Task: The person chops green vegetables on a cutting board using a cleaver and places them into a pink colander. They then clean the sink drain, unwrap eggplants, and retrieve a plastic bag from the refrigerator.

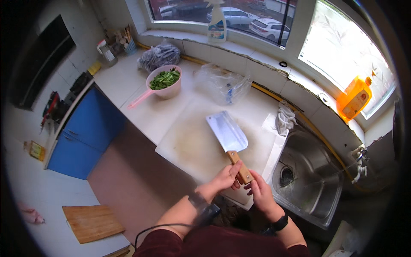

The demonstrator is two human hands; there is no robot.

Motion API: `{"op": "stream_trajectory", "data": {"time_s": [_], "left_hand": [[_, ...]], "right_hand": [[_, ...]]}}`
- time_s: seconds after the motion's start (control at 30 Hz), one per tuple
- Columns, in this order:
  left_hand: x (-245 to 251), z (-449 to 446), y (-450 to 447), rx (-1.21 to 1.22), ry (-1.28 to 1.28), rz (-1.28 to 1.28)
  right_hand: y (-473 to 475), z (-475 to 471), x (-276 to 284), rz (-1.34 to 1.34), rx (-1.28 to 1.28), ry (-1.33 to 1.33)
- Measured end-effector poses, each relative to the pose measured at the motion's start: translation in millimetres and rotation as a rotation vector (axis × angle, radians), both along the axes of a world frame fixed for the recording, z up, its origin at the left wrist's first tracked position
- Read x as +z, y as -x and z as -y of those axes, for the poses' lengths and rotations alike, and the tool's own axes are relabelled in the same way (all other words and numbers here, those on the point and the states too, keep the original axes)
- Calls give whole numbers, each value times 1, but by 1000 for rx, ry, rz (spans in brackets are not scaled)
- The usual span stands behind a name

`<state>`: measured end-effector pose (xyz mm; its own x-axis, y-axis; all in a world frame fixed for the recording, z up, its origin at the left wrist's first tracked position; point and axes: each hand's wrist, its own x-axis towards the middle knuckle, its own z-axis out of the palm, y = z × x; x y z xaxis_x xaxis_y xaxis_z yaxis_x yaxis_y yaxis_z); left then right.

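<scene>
A cleaver (228,131) with a broad steel blade and a riveted wooden handle is held over a white cutting board (189,135) that bears brownish stains. My left hand (228,176) is closed round the middle of the handle, thumb on top. At the handle's butt end, my right hand (260,189) grips with thumb and fingers. The blade points away from me, towards the window. Beyond the board, to the left, a pink handled plastic strainer bowl (173,90) holds cut green vegetables. A clear plastic bag (221,83) lies crumpled behind the board.
Right of the board is a stainless steel sink (308,173) with a tap (361,160); a white rag (285,119) lies at its back edge. An orange detergent bottle (354,98) and a spray bottle (217,27) stand on the sill. A wooden board (93,221) rests at lower left.
</scene>
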<state>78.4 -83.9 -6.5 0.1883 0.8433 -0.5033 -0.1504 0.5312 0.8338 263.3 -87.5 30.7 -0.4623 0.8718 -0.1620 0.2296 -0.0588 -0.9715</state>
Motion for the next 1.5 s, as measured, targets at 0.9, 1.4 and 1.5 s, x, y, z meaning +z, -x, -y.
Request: {"op": "stream_trajectory", "data": {"time_s": [0.9, 1.4, 1.5], "left_hand": [[11, -7, 100, -173, -175, -1500], [1, -4, 42, -236, -492, -857], [25, -16, 31, -65, -288, 94]], "right_hand": [[-386, -167, 94, 1223, -1229, -507], [-301, -190, 46, 1291, -1094, -645], [-218, -156, 48, 855, -922, -460]]}}
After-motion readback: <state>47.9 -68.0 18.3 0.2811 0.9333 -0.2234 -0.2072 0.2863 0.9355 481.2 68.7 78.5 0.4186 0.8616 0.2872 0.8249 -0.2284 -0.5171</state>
